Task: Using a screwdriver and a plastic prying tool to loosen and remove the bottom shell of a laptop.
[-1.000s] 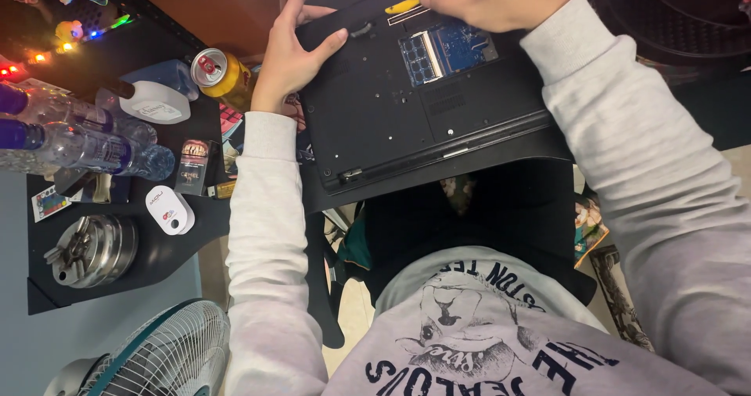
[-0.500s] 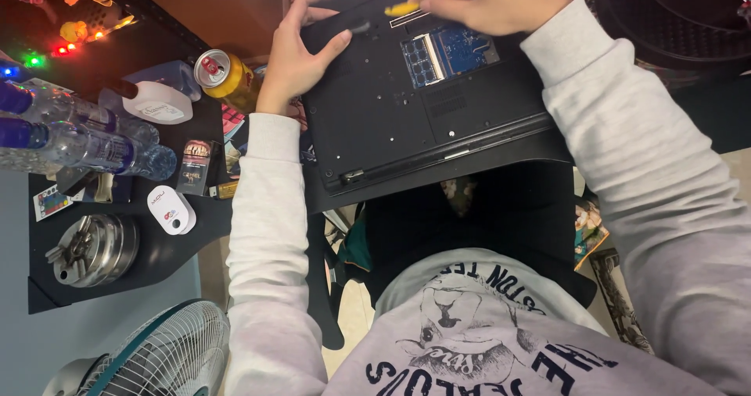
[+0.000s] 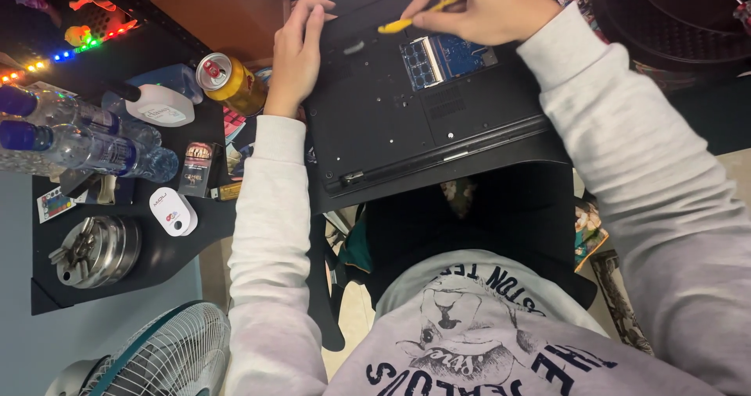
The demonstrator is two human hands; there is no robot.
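A black laptop [image 3: 407, 122] lies upside down in front of me, with a small hatch open over a blue circuit board [image 3: 446, 55]. My right hand [image 3: 477, 5] grips a yellow screwdriver [image 3: 403, 22], whose tip points left at the laptop's far edge, just beside the open hatch. My left hand [image 3: 296, 52] rests flat on the laptop's left far corner, fingers together, holding nothing.
Left of the laptop stand a yellow drink can [image 3: 231, 81], a white bottle [image 3: 152, 102], two clear water bottles [image 3: 86, 142], a small white device [image 3: 174, 210] and a metal tin [image 3: 98, 249]. A fan [image 3: 164, 357] sits at the lower left. A brown box [image 3: 215, 9] stands behind.
The view has shifted slightly downward, so laptop and hands sit lower in frame. My right hand has moved the screwdriver a little along the laptop's far edge. My left hand stays put.
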